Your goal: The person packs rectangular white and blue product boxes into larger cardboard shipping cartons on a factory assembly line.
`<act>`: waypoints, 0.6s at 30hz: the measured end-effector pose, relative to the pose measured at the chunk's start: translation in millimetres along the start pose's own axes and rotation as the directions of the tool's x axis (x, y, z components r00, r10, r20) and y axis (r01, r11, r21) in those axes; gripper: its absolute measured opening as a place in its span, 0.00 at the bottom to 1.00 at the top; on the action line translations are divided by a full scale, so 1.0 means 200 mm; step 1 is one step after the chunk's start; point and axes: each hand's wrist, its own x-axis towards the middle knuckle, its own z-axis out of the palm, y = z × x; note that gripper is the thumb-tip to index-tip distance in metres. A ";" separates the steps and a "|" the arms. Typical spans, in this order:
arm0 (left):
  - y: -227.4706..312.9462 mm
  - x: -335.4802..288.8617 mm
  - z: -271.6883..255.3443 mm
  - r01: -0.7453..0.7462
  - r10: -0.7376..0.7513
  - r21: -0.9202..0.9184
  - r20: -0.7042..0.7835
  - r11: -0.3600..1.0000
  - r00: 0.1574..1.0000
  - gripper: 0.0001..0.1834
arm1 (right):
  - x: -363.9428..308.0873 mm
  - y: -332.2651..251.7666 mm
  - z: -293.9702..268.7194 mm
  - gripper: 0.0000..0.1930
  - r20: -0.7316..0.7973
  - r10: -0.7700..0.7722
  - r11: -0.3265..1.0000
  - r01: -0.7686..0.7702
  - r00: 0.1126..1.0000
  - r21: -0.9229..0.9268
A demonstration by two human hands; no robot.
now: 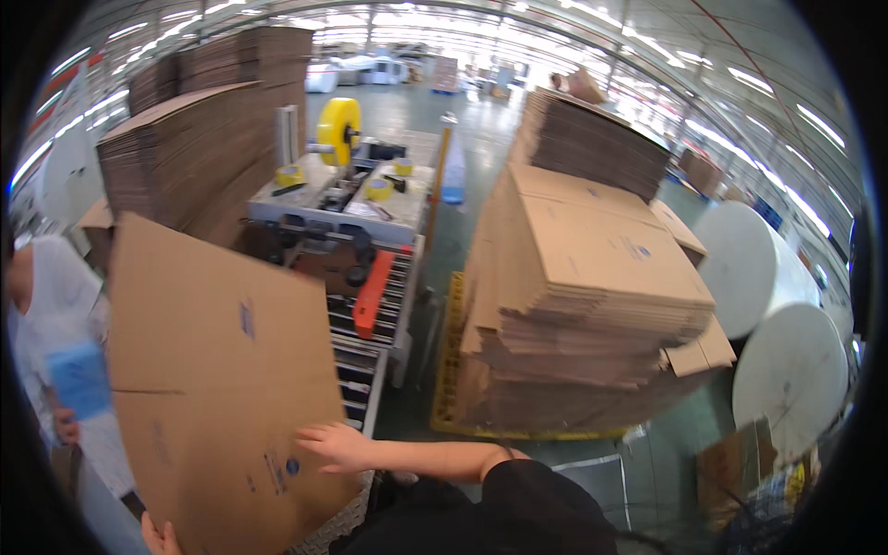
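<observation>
A large flat cardboard box (222, 342), unassembled, stands tilted in front of me on the left. My left hand (159, 536) grips its lower left edge; only the fingers show there. Against the printed face, near the right edge, my right hand (338, 448) lies with its fingers stretched out. Behind the cardboard runs a roller conveyor (356, 384) with an orange-red guard (373, 296). It leads to a taping machine (398, 208) carrying a large yellow tape roll (339, 129); smaller tape rolls (377, 190) rest on top.
At the right, a tall stack of flat cardboard boxes (601, 250) sits on a yellow pallet (449, 370). More cardboard stacks (185, 148) rise at the far left. A co-worker (60, 305) in white stands at the left edge, holding something blue. Big white rolls (791, 379) stand far right.
</observation>
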 end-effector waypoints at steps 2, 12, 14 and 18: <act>-0.16 -0.15 -0.03 -0.022 0.033 0.552 -0.011 0.834 0.999 0.21 | 0.33 -0.18 -0.29 0.43 -0.483 -0.266 0.964 0.242 0.834 -0.111; 0.03 -0.15 0.27 -0.046 0.042 0.337 0.022 0.940 0.999 0.15 | 0.49 0.22 -0.30 0.28 -0.126 -0.719 0.695 0.711 0.683 -0.107; 0.12 -0.17 0.30 0.270 -0.282 0.419 -0.033 0.867 0.959 0.13 | 0.41 0.35 -0.23 0.17 -0.140 -0.743 0.669 0.731 0.654 -0.135; 0.11 -0.33 0.25 0.442 -0.456 0.695 -0.182 0.567 0.871 0.15 | 0.55 0.24 -0.39 0.15 -0.077 -0.854 0.505 0.855 0.515 0.114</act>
